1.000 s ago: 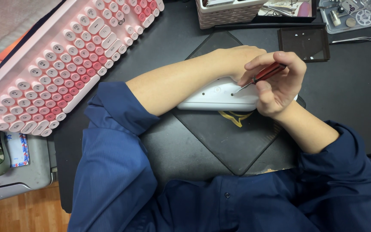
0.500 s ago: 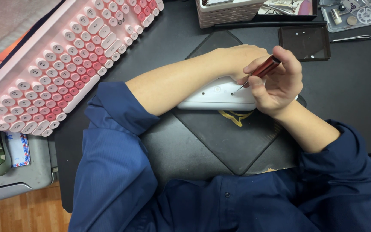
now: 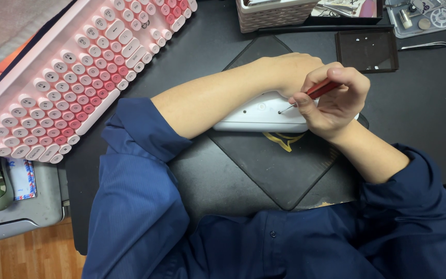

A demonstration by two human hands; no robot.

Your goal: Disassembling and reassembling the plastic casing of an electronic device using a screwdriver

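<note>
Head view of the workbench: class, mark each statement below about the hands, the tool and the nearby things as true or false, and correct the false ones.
1. The right hand holds a red-handled screwdriver. True.
2. The screwdriver tip points at a black device. False: it meets a white device.
3. The left hand rests on the white device. True.
4. The white device lies on bare wood. False: it lies on a black mat.
5. A pink keyboard lies at the upper left. True.
6. The small dark tray sits on the keyboard. False: it sits on the table at the upper right.
</note>
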